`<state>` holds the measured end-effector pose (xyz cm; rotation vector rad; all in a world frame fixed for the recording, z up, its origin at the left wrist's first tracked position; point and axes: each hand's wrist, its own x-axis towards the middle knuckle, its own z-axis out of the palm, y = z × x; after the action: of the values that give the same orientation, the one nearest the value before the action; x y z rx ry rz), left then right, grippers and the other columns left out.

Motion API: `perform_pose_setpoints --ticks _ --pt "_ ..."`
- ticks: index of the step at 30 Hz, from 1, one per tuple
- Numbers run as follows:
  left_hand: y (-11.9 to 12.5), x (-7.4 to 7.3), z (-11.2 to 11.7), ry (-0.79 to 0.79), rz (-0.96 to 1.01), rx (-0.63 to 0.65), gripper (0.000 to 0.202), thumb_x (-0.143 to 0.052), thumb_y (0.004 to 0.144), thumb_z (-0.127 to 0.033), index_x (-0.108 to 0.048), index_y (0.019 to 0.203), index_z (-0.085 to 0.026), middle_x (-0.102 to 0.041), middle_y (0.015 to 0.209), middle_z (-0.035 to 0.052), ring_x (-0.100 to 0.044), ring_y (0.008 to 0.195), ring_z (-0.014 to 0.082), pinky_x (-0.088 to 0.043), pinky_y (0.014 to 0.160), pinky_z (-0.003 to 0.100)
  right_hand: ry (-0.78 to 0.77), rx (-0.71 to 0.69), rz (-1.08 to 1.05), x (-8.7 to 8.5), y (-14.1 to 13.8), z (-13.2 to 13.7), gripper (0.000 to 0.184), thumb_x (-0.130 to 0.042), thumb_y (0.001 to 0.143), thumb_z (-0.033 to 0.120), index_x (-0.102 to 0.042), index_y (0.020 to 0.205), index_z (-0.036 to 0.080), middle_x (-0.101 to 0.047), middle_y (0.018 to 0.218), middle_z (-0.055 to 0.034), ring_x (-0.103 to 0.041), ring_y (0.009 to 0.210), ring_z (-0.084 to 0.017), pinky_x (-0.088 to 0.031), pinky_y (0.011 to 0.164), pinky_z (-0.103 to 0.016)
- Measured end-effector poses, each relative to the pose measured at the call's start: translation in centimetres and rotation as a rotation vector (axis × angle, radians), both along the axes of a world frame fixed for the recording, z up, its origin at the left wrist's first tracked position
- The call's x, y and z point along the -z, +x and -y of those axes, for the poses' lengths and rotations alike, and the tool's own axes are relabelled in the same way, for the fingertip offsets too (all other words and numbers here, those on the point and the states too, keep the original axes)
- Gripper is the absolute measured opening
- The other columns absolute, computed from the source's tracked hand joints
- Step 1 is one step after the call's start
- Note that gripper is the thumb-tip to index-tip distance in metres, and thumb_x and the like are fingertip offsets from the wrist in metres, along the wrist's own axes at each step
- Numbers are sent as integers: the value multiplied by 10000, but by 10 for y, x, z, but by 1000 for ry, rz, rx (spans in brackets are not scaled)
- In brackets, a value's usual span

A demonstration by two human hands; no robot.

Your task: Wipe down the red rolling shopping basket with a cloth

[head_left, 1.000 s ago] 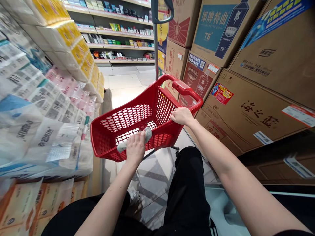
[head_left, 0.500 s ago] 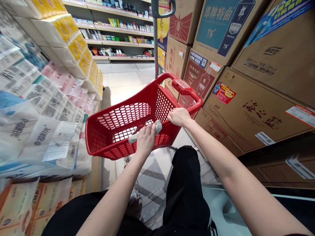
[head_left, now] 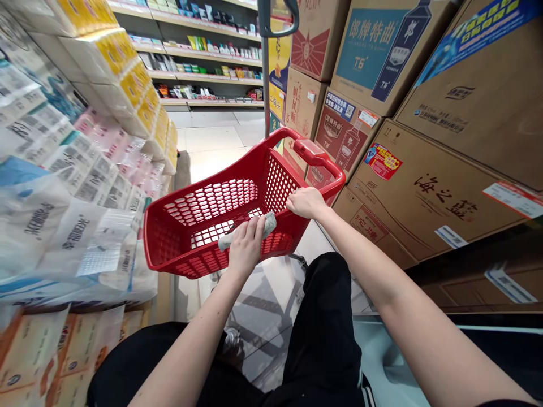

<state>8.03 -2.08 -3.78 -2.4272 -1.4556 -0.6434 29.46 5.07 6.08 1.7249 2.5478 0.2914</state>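
A red plastic shopping basket (head_left: 199,195) with perforated walls and a handle bar stands in front of me, seen from above with nothing visible inside. My left hand (head_left: 246,240) is closed over a grey-white cloth (head_left: 268,224), pressing it on the near rim. Both ends of the cloth stick out past the fingers. Closer to the handle (head_left: 316,155), my right hand (head_left: 305,202) grips the same rim, its fingertips partly hidden behind the edge.
Stacked cardboard cartons (head_left: 428,186) rise on the right. Tissue packs (head_left: 102,181) are piled on the left. A grey metal pole (head_left: 266,85) stands behind the basket. Shelves of small goods (head_left: 203,51) line the back. A pale plastic stool-like object (head_left: 382,362) sits beside my leg.
My left hand has slid slightly left with the cloth along the near rim. The basket and my right hand appear shifted a little left in view.
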Motion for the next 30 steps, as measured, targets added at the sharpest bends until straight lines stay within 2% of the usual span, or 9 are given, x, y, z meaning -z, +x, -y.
perform_pose_setpoints --ticks 6,11,15,25,30 --pt "-2 0 9 -4 15 -9 539 -320 912 -171 -251 1447 -162 -415 1399 160 -418 1225 265 -307 1061 452 -25 -52 15 1 0 -1 536 -238 951 393 -722 887 173 -710 962 -96 -622 950 -225 -396 775 -300" --pt "-4 1 11 1 7 -8 530 -324 911 -169 -272 1439 -166 -439 1371 154 -438 1208 260 -321 1052 438 -146 -133 49 -7 3 -3 672 -182 936 587 -725 876 196 -712 953 -88 -624 951 -221 -393 752 -284" --pt "-6 -1 9 -21 7 -2 532 -326 902 -159 -287 1433 -167 -446 1365 143 -437 1202 262 -335 1039 421 -175 -130 65 -11 2 -3 741 -176 886 695 -725 854 199 -713 928 -95 -632 923 -218 -390 741 -274" --pt "-3 -4 -3 -31 2 18 558 -331 869 -128 -290 1425 -151 -463 1329 165 -437 1189 267 -321 1042 447 -188 -84 72 -13 4 -4 776 -159 861 733 -724 862 202 -714 907 -95 -641 897 -219 -386 709 -269" --pt "1 -6 -10 -56 10 29 561 -334 859 -121 -307 1419 -154 -470 1319 154 -435 1178 265 -319 1045 438 -185 -91 104 -16 9 -8 769 -219 818 780 -716 871 195 -711 893 -102 -643 879 -224 -386 696 -266"
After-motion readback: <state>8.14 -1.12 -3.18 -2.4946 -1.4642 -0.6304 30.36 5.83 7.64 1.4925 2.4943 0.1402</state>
